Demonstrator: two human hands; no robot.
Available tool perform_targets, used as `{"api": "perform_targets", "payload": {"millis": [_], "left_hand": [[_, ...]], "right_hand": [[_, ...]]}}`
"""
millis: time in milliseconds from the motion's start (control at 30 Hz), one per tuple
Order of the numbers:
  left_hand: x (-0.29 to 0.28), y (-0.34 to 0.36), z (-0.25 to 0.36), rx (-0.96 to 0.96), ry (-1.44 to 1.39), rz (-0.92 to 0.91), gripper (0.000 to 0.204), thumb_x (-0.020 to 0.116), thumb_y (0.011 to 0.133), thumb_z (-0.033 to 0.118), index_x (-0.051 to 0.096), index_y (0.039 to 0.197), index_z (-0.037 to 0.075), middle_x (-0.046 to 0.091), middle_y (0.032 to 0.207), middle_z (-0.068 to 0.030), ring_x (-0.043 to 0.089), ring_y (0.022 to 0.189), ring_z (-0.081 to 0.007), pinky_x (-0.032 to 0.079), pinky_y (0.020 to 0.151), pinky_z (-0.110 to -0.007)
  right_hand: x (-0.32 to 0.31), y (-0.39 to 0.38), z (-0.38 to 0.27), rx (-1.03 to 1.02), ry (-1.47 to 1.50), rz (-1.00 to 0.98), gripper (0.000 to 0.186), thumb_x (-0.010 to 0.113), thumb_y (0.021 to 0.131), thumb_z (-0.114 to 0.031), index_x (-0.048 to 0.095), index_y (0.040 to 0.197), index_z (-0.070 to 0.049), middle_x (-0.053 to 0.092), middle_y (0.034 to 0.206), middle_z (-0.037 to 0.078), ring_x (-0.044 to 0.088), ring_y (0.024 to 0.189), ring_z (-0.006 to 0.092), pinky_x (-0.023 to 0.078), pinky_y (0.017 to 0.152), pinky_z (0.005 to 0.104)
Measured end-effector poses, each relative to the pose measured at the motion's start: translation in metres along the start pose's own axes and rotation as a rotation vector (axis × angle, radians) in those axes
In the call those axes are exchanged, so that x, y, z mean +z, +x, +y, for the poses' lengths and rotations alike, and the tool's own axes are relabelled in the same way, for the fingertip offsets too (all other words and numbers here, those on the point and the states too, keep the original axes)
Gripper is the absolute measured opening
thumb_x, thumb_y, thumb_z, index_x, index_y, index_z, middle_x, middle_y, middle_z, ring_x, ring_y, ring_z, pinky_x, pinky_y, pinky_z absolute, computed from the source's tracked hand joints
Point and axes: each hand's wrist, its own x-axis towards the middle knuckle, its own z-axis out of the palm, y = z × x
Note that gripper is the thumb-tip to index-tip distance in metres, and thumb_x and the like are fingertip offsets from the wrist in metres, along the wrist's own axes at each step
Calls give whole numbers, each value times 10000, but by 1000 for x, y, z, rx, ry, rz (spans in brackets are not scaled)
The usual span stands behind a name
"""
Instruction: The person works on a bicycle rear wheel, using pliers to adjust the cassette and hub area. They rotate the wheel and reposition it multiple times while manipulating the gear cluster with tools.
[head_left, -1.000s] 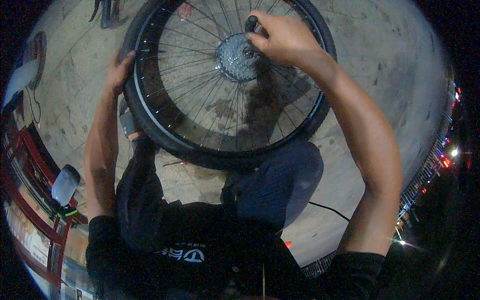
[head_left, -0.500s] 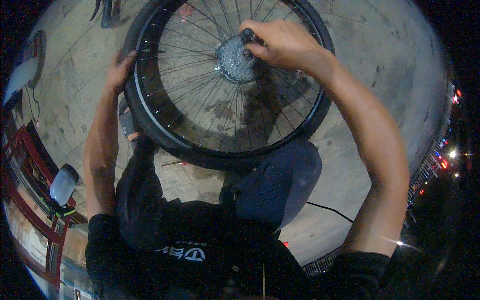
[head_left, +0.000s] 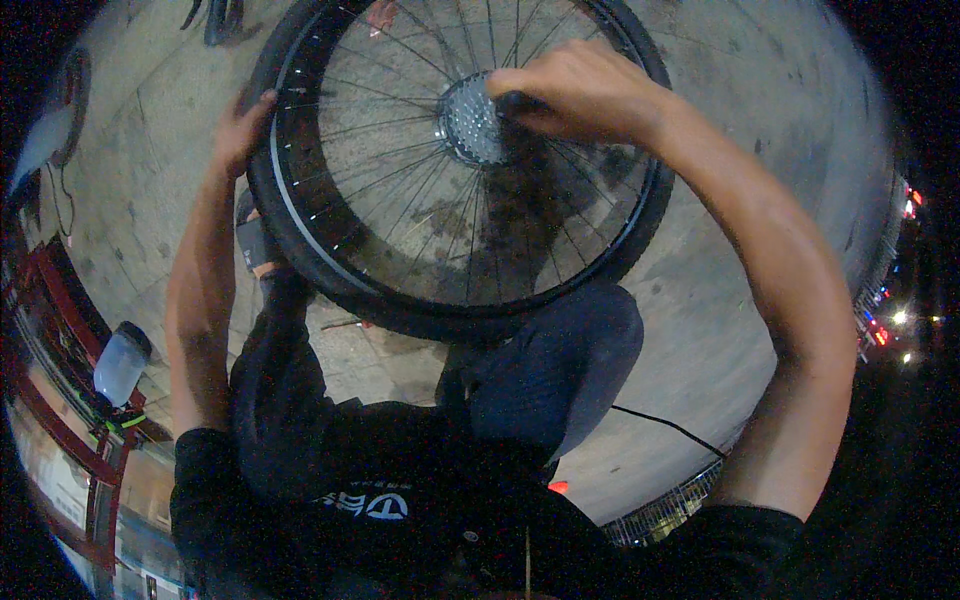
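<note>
A bicycle wheel [head_left: 300,225] with a black tyre and thin spokes leans in front of me, its lower edge by my knee. At its hub sits a silvery cassette of sprockets [head_left: 468,125]. My left hand [head_left: 240,138] grips the tyre at the left side, fingers partly hidden behind it. Over the hub, my right hand [head_left: 585,95] is closed around a black-handled tool [head_left: 515,104]; only a short dark piece of it shows beside the cassette, and its working end is hidden.
Stained grey paving [head_left: 740,150] lies under the wheel. My bent knee [head_left: 590,340] is close below the tyre. A black cable [head_left: 670,422] runs along the ground at right. A translucent container with a dark lid [head_left: 122,372] stands at left by a red frame [head_left: 100,465].
My right hand has turned over the hub and now hides more of the tool. My right elbow has swung outward to the right. My left hand stays on the tyre.
</note>
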Motion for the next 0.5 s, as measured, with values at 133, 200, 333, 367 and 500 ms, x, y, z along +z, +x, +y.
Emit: {"api": "perform_targets", "payload": {"millis": [133,200,333,367,500], "left_hand": [[-14,24,-25,61,-55,-24,898,750,825,460,359,1441,-63,533,1349,-228,574,1164,-273,464,974,-374],[-15,26,-28,55,-40,2,883,744,834,452,361,1440,-62,539,1343,-226,579,1156,-271,472,964,-376],[-10,17,-15,99,16,6,829,734,845,442,385,1438,-20,541,1345,-219,578,1157,-288,472,959,-393],[-10,14,-15,138,38,58,795,733,845,433,413,1421,-11,553,1330,-215,586,1144,-301,472,958,-402],[12,-7,15,611,511,284,630,743,821,369,537,1292,6,598,1230,-201,597,1079,-365,470,943,-434]], "right_hand": [[-8,4,-1,-68,-43,-60,340,711,796,-182,565,1103,-191,675,808,105,666,801,350,525,676,475],[-5,5,0,-96,-54,-72,336,711,789,-177,571,1093,-183,675,816,104,667,810,347,528,680,473],[-5,7,2,-109,-39,-106,339,715,772,-169,581,1083,-170,673,826,107,665,815,346,529,683,473],[-4,9,1,-115,-32,-101,341,716,771,-169,583,1084,-170,673,826,108,664,810,346,529,681,471],[0,8,5,-137,-20,-53,354,720,768,-171,584,1094,-176,670,825,107,662,794,344,527,675,468]]}}
